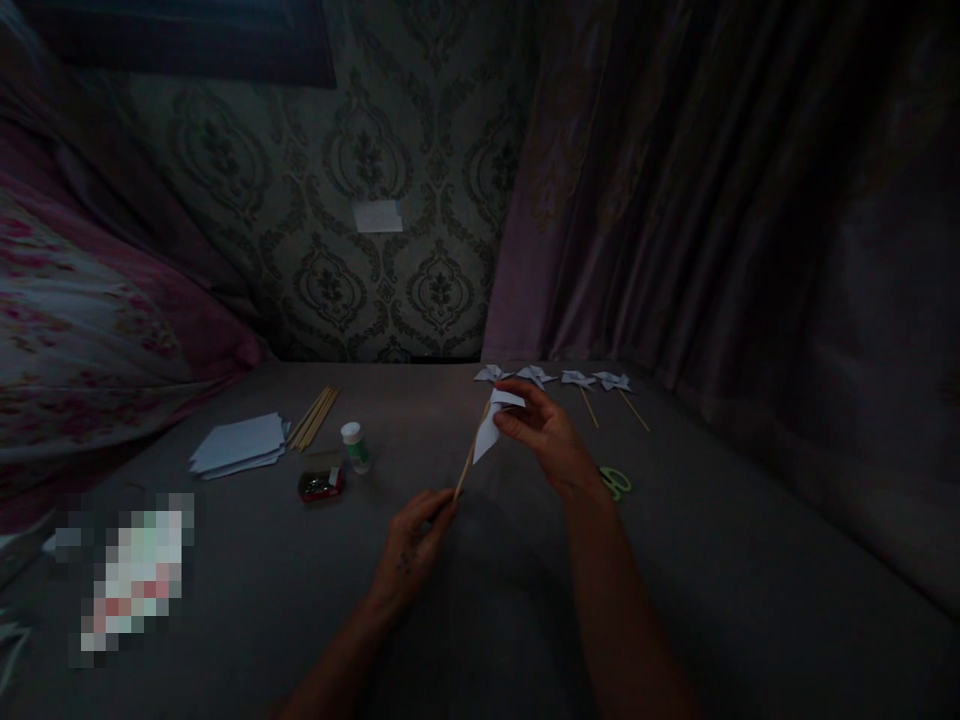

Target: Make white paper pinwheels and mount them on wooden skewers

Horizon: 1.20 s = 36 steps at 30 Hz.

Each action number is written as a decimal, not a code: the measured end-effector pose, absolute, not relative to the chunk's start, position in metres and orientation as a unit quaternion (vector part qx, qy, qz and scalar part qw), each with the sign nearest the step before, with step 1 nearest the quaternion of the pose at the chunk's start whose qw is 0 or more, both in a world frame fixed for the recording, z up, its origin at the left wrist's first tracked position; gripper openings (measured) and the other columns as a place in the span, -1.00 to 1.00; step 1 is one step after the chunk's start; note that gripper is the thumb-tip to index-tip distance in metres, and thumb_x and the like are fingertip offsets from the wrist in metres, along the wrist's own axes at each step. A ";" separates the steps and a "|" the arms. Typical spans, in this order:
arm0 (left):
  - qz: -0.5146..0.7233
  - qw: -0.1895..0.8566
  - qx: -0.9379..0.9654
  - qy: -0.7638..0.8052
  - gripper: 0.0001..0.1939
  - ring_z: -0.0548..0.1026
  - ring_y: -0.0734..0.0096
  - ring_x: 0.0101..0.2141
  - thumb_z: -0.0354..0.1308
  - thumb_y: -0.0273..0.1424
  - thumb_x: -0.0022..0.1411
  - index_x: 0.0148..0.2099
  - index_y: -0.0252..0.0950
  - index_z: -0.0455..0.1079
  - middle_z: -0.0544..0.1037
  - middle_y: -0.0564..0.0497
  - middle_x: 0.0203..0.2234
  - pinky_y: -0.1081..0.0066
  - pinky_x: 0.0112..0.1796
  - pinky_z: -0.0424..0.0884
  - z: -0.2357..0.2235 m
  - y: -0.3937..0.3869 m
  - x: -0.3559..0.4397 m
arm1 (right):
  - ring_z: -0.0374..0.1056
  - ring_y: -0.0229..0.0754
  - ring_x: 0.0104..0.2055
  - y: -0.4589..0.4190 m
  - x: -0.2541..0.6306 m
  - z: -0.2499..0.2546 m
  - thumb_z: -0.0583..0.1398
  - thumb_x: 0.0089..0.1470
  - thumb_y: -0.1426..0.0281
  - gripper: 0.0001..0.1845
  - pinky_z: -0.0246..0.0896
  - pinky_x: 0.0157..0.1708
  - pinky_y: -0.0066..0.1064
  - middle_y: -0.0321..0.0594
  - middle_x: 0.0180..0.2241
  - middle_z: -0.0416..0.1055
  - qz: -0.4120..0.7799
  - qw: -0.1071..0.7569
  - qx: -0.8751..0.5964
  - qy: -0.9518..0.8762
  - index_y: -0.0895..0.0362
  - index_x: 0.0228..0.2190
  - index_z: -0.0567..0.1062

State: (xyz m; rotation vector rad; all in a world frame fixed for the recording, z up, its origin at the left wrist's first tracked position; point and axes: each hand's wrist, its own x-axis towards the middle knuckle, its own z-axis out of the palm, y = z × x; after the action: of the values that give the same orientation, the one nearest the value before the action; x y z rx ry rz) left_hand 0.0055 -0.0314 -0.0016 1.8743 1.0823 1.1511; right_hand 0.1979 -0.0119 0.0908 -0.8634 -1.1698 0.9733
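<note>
My left hand [416, 540] pinches the lower end of a thin wooden stick [466, 465], which tilts up and to the right. At the stick's top is a white paper pinwheel [487, 432], seen nearly edge-on. My right hand [544, 430] grips this pinwheel, fingers above and thumb below, partly covering its blades. Behind the right hand, several finished-looking paper pinwheels [577, 379] on sticks lie in a row along the far side of the table.
Left of my hands stand a glue bottle [356, 450] with a white cap and a small open box [321, 480] of metal bits. Farther left lie a paper stack [240, 443] and loose wooden sticks [315, 417]. Green-handled scissors [616, 483] lie beside my right forearm. A blurred-out item [139, 580] is at lower left.
</note>
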 end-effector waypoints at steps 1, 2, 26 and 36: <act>0.443 0.339 0.718 0.417 -0.75 0.46 0.36 -0.32 0.09 -0.29 0.20 -0.15 -0.24 0.53 0.53 -0.01 -0.38 0.45 -0.29 0.34 -0.001 -0.032 0.006 | 0.30 -0.30 -0.34 -0.012 0.198 0.091 0.36 -0.24 0.36 -0.60 0.24 -0.28 -0.40 -0.36 -0.34 0.41 0.426 0.642 -0.379 -0.512 -0.02 -0.25 0.49; 0.442 0.340 0.717 0.418 -0.75 0.46 0.36 -0.33 0.09 -0.29 0.20 -0.16 -0.24 0.53 0.53 -0.02 -0.39 0.45 -0.30 0.34 -0.001 -0.032 0.006 | 0.30 -0.29 -0.33 -0.012 0.197 0.091 0.36 -0.25 0.35 -0.60 0.24 -0.27 -0.39 -0.35 -0.33 0.41 0.424 0.644 -0.380 -0.511 -0.01 -0.26 0.48; 0.378 0.697 0.441 0.422 -0.56 0.33 0.56 -0.56 0.33 -0.16 -0.10 -0.21 -0.36 0.51 0.45 0.03 -0.53 0.53 -0.53 0.19 -0.020 -0.020 0.012 | 0.31 -0.25 -0.45 0.024 0.224 0.053 0.26 -0.29 -0.01 -0.46 0.16 -0.47 -0.41 -0.20 -0.43 0.46 0.290 0.669 -0.551 -0.405 0.15 -0.36 0.49; 0.340 0.697 0.441 0.451 -0.82 0.35 0.58 -0.58 0.24 -0.37 0.05 -0.29 -0.38 0.50 0.44 0.04 -0.56 0.52 -0.52 0.24 -0.013 -0.001 0.014 | 0.38 -0.15 -0.28 0.055 0.211 -0.012 0.11 -0.12 0.03 -0.51 0.23 -0.23 -0.33 -0.15 -0.36 0.50 0.229 0.694 -0.542 -0.414 0.19 -0.37 0.52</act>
State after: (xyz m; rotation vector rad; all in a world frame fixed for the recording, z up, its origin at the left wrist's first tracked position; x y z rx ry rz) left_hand 0.0139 -0.0014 -0.0127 0.9835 1.0054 0.7586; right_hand 0.2115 0.0545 -0.0120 -1.2108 -0.9251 0.5110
